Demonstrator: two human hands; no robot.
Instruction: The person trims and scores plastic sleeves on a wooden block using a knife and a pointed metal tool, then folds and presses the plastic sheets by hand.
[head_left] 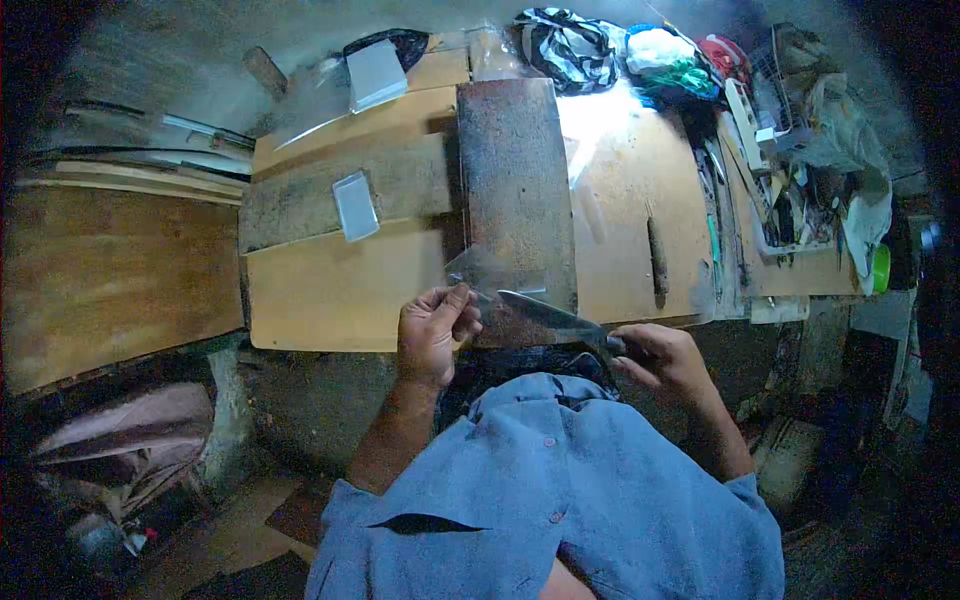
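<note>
My right hand (pixel 660 362) is closed round the handle of a knife (pixel 550 318), its broad blade pointing left across my front. My left hand (pixel 435 325) is closed in a pinch near the blade's tip. Between its thumb and fingers is a thin, see-through piece (pixel 462 270), too faint to make out fully. Both hands are above the near edge of the table, in front of a dark, worn board (pixel 515 180) that runs away from me. A stack of small clear sheets (pixel 355 205) lies on the table to the left.
A slim tool with a dark handle (pixel 656 250) lies on the right of the tabletop (pixel 330 290). Another pale stack (pixel 376 75) is at the back left. Bags (pixel 570 50) are piled at the back. A tray of tools (pixel 795 245) stands far right; a wooden panel (pixel 120 280) is at left.
</note>
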